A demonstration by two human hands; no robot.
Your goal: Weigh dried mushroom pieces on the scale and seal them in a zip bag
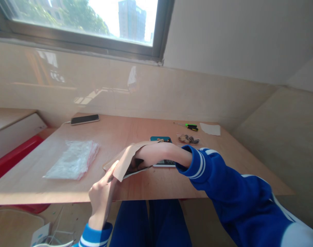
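A: Which of the hands is nearer to us?
B: The left hand (101, 192); it pinches the near edge of the paper bag (125, 161), just above the front part of the table (156, 188).

A: And how does this bag lie?
B: It is in front of the body, between the two hands; its long axis seems to run sideways, and the mouth opens to the right, towards the right arm; I judge this is the relation which matters most.

A: The right hand (148, 154), then?
B: It enters by this mouth, from the right side; its fingers are hidden in shadow, so I cannot tell if they are spread or closed on something.

A: What is farther?
B: A dark panel (164, 162) with white edge, partly behind the right wrist; beyond, to the right, a small clear packet (188, 139) with brown pieces.
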